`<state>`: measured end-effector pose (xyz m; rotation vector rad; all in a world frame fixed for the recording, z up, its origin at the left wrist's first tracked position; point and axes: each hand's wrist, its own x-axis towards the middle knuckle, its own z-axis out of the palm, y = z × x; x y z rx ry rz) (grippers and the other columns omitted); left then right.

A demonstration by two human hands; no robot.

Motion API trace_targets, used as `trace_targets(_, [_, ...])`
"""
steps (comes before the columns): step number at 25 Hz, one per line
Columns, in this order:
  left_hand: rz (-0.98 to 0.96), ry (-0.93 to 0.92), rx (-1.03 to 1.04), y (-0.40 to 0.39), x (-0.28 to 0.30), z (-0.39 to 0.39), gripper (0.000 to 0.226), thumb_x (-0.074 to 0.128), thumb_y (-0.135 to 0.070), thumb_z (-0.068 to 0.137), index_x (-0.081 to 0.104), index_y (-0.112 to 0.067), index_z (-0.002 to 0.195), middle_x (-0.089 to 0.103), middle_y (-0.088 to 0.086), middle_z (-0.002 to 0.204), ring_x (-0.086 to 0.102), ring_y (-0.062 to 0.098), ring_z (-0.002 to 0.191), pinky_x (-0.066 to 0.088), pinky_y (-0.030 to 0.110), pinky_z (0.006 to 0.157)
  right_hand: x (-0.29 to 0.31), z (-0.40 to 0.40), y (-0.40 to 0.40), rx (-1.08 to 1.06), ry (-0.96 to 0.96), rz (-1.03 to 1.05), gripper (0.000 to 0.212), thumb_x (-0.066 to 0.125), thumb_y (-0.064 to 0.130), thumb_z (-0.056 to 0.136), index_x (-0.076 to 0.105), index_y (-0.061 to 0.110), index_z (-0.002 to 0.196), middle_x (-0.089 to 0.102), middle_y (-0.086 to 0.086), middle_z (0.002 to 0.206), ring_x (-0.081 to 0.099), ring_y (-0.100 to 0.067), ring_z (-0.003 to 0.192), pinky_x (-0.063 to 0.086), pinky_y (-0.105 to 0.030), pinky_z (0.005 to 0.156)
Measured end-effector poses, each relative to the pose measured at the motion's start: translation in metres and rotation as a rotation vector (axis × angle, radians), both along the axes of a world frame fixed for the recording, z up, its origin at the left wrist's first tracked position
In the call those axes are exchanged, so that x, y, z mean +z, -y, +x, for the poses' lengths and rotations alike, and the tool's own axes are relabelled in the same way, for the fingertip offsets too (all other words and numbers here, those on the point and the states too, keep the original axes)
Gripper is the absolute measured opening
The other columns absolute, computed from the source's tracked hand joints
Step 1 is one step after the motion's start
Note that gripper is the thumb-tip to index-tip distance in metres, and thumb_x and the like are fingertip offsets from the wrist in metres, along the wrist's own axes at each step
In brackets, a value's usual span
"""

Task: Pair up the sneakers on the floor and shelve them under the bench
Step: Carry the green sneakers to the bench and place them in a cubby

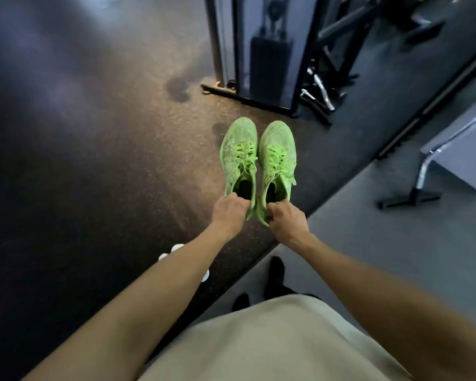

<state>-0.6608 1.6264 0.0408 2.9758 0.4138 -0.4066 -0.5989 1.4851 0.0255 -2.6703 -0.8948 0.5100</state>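
Note:
Two neon green sneakers hang side by side in the air above the dark speckled floor, toes pointing away from me. My left hand [229,211] grips the heel of the left green sneaker [238,155]. My right hand [286,220] pinches the heel of the right green sneaker [278,158]. The two shoes almost touch along their inner sides. Something white [176,250], perhaps another sneaker, peeks out from behind my left forearm on the floor. No shelf under a bench is visible.
A cable weight machine [267,53] stands ahead, with metal bar handles [319,92] piled at its right. A grey padded gym bench on a chrome frame [456,149] stands at the right on lighter grey flooring. My feet in black socks [275,273] are below.

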Motion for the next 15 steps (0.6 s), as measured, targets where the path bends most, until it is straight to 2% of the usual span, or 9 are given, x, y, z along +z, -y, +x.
trace_targets(7, [-0.011, 0.063, -0.46, 0.122, 0.015, 0.03, 0.021, 0.052, -0.011, 0.093, 0.067, -0.021, 0.105, 0.062, 0.007, 0.103, 0.059, 0.026, 0.1, 0.044, 0.034, 0.086, 0.012, -0.027, 0.136, -0.436, 0.016, 0.013, 0.011, 0.052, 0.014, 0.087, 0.062, 0.012, 0.082, 0.059, -0.011, 0.092, 0.06, -0.035, 0.082, 0.038, -0.033, 0.062])
trace_targets(12, [0.001, 0.066, -0.774, 0.252, 0.006, 0.058, 0.025, 0.053, -0.001, 0.087, 0.064, -0.021, 0.098, 0.063, 0.006, 0.098, 0.057, 0.024, 0.099, 0.042, 0.034, 0.087, 0.016, -0.048, 0.262, -0.734, 0.023, 0.016, 0.008, 0.054, 0.012, 0.085, 0.061, 0.013, 0.081, 0.058, -0.011, 0.094, 0.06, -0.034, 0.083, 0.037, -0.031, 0.063])
trace_targets(15, [0.014, 0.09, -0.9, 0.34, -0.002, 0.071, 0.025, 0.054, -0.002, 0.088, 0.064, -0.023, 0.099, 0.065, 0.004, 0.097, 0.057, 0.022, 0.097, 0.041, 0.033, 0.085, 0.021, -0.058, 0.343, -0.877, 0.018, 0.038, 0.008, 0.055, 0.01, 0.084, 0.06, 0.013, 0.078, 0.051, -0.006, 0.087, 0.059, -0.032, 0.083, 0.036, -0.03, 0.063])
